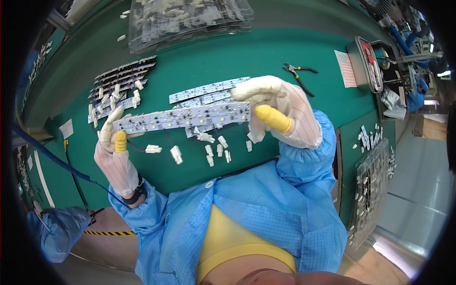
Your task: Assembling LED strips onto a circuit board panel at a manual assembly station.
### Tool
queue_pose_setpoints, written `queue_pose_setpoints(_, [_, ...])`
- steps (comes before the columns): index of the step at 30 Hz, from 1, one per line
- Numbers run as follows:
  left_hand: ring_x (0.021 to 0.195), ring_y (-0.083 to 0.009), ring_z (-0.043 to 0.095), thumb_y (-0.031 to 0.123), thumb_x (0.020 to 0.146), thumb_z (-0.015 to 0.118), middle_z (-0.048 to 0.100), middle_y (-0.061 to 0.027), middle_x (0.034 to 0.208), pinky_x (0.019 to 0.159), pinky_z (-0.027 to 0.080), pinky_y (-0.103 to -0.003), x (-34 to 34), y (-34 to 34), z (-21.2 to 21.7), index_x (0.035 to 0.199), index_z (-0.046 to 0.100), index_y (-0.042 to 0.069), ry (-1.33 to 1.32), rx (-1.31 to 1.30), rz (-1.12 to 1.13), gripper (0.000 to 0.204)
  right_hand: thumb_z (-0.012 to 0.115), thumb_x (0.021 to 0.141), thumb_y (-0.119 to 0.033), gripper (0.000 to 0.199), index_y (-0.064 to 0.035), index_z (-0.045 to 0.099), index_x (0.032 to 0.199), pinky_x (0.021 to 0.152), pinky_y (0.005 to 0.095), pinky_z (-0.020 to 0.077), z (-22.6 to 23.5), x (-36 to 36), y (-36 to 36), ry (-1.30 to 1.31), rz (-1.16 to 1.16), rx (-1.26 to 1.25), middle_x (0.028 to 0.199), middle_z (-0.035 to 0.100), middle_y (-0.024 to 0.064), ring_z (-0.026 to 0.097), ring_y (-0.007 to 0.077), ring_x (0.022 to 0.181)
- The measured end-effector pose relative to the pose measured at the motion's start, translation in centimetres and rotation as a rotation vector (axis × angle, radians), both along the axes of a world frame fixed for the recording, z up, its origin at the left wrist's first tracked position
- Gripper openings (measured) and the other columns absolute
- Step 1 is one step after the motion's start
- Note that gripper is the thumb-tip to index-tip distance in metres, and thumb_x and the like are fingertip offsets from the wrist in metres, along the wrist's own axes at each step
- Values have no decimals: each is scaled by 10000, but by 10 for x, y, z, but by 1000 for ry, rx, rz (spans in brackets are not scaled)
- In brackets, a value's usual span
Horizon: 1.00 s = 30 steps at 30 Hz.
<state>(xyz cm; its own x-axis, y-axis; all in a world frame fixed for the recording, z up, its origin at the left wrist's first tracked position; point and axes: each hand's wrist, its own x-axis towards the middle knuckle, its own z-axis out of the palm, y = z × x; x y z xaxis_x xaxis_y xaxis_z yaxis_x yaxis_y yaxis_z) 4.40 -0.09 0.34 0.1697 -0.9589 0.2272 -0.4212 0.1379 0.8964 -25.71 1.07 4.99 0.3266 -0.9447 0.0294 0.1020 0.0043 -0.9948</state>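
Stretched between my hands is a long white LED circuit board, its face with small yellowish LEDs turned up toward me. My left hand, in a white glove with a yellow thumb cot, pinches its left end. Gloved the same way, my right hand grips the right end between thumb and fingers. Wires with white plug connectors dangle below the board. Behind it, more LED boards lie on the green mat, partly hidden by the held board and my right hand.
A stack of boards with connectors lies at the left. Clear plastic trays of parts stand at the back. Cutting pliers, a printed sheet and a metal box are on the right. A blue coiled cord runs to my left wrist.
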Motion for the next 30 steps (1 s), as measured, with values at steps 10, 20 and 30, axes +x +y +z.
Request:
queue_pose_setpoints(10, [754, -163, 636, 359, 837, 630, 672, -138, 835, 717, 465, -231, -4, 15, 16, 1170, 526, -73, 295, -11, -202, 555, 645, 853, -274, 387, -1, 531, 1102, 604, 196, 423, -12, -4, -11, 178, -110, -49, 835, 613, 44, 531, 53, 684])
queue_pose_setpoints(20, [826, -186, 650, 361, 895, 539, 678, -142, 841, 775, 498, -294, 6, 6, 2, 1036, 583, -31, 409, 41, -353, 419, 613, 875, -203, 248, -5, 559, 1014, 502, 149, 376, -35, -2, -26, -104, -62, 196, 764, 592, 8, 491, 24, 585])
queue_pose_setpoints(30, [609, -198, 645, 323, 955, 439, 659, -150, 687, 599, 493, -259, -5, 4, -5, 1006, 586, -69, 336, 69, -171, 421, 542, 918, -269, 248, -25, 574, 884, 389, 154, 327, -11, 1, -9, 113, -107, 88, 560, 545, 8, 479, 34, 426])
